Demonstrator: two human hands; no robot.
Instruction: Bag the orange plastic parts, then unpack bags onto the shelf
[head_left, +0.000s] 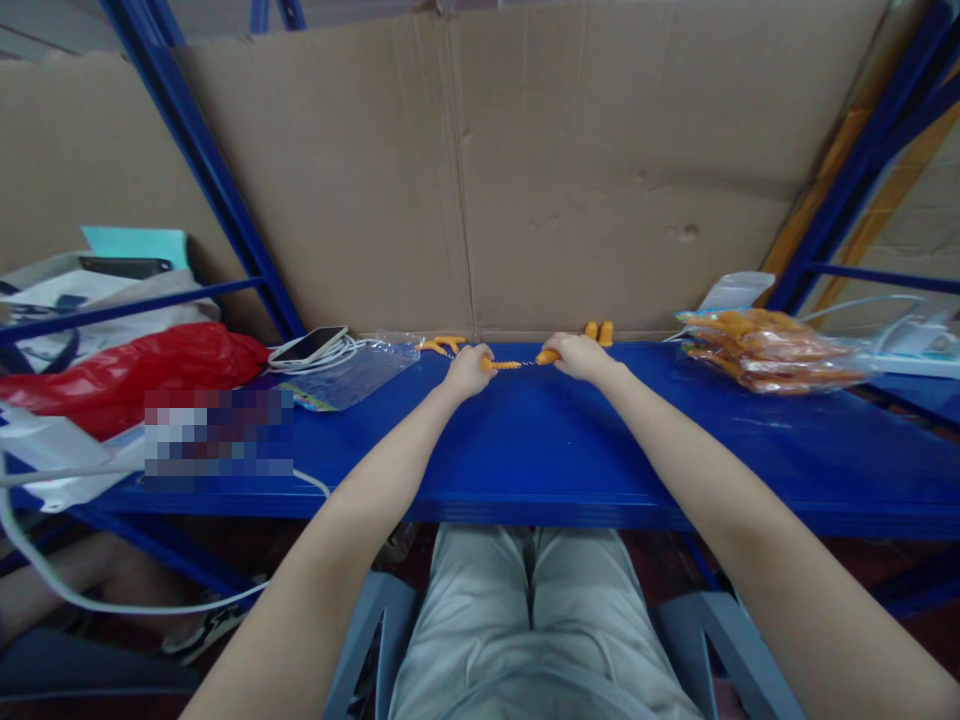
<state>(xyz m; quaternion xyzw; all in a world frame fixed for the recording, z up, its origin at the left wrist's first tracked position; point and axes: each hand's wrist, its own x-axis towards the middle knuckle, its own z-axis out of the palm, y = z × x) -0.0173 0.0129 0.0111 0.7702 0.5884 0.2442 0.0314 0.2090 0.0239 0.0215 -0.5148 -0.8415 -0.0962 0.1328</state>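
Both my arms reach forward over the blue shelf point(540, 450). My left hand point(466, 370) is closed on one end of a small orange ribbed plastic part point(507, 365). My right hand point(577, 355) is closed on another orange piece point(547, 356) that meets the ribbed part in the middle. The two hands sit close together near the cardboard back wall. More orange parts lie by them: a forked one point(442, 345) left of my left hand and two short pieces point(599, 331) behind my right hand.
A stack of clear bags with orange parts point(765, 350) lies at the right. A phone with white cable point(311, 345), a clear bag point(352, 375) and a red bag point(135, 375) lie at the left. Cardboard point(562, 170) backs the shelf. Blue uprights stand on both sides.
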